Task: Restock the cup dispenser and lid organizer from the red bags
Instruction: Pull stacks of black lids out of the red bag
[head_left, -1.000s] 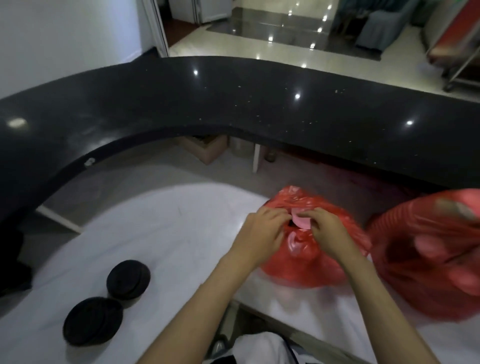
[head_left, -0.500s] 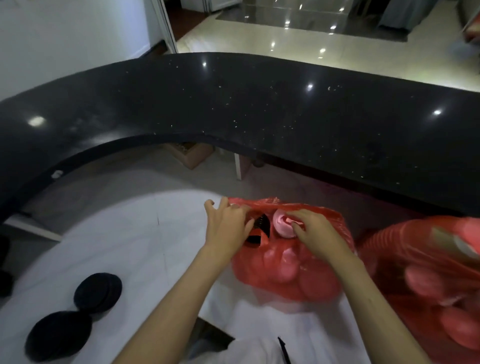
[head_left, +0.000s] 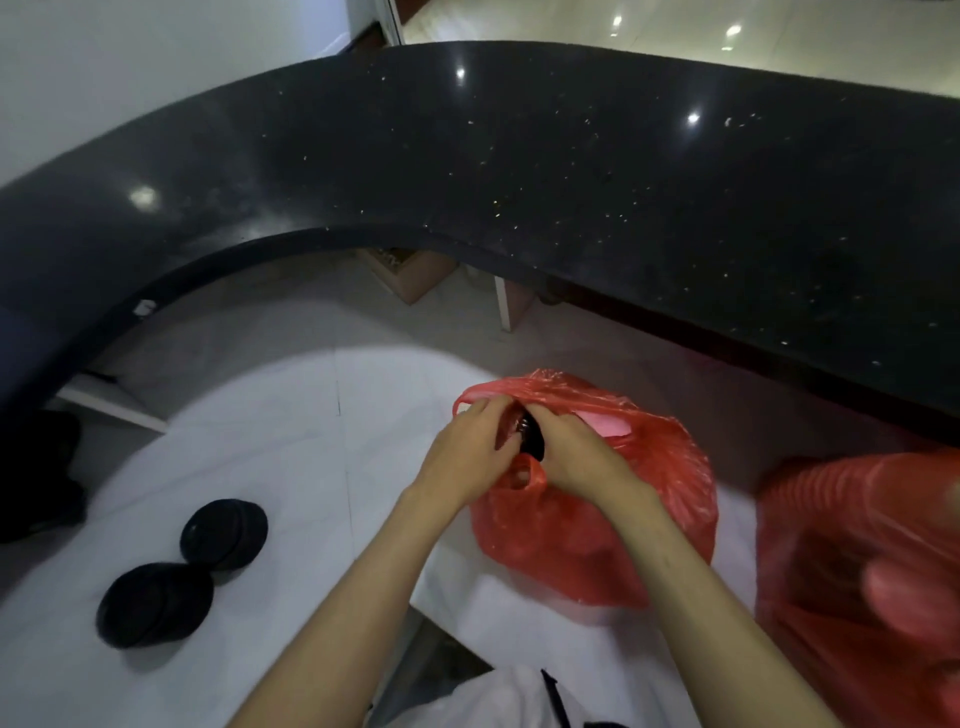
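While both hands work at its mouth, the red bag (head_left: 597, 499) now gives up something dark.

Head view: half a second ago the right hand (head_left: 576, 452) pinched a pink lid; now it curls round a black stack (head_left: 532, 441) at the opening, left hand (head_left: 467, 452) gripping the plastic edge. Two black lid stacks (head_left: 182, 571) lie at eight o'clock; second red bag (head_left: 857, 582) at three. Unloading likely continues.

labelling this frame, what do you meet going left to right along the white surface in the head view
near black round lid stack → farther black round lid stack → left hand → right hand → blurred red plastic bag at the right edge
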